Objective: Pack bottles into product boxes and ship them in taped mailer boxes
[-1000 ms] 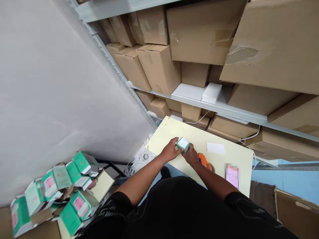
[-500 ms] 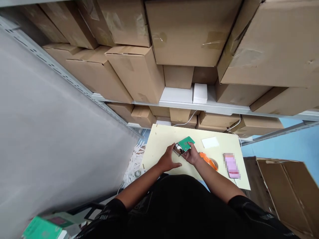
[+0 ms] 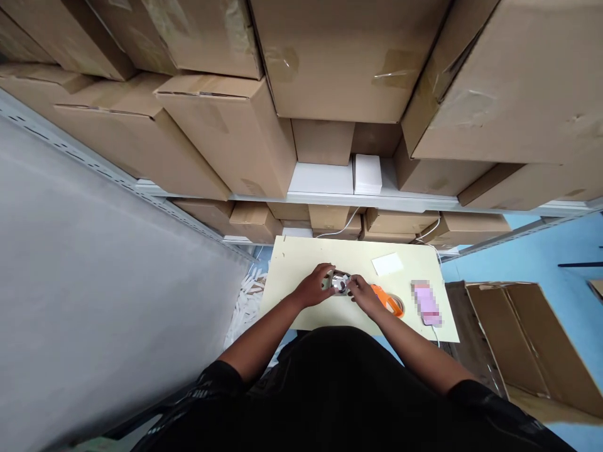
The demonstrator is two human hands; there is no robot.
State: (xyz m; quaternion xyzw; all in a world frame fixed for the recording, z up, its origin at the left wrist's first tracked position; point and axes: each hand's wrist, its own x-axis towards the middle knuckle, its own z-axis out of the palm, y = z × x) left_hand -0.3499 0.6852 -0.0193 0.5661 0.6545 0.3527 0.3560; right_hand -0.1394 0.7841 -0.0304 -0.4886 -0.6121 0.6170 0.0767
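A small open box [image 3: 338, 284] is between my hands, just over the pale yellow table. Shiny silvery and dark pieces show in its opening, too small to name. My left hand [image 3: 315, 287] grips the box at its left side, thumb in front and fingers behind. My right hand [image 3: 362, 294] closes its fingertips at the box's right edge, beside a small whitish bit that I cannot make out. Right of that hand lies an orange tape dispenser [image 3: 382, 297] with a roll of tape [image 3: 397, 306].
On the table [image 3: 301, 251] lie a white card [image 3: 387, 263] and a blurred pink phone-like thing [image 3: 426, 304] with a cable. Shelves behind hold cardboard boxes [image 3: 339, 63]. An open carton [image 3: 532, 339] stands at right; paper strips [image 3: 242, 307] lie at left.
The box has turned, so its green face no longer shows and its opening faces up toward me. My right hand has shifted to its right edge. The view has moved slightly.
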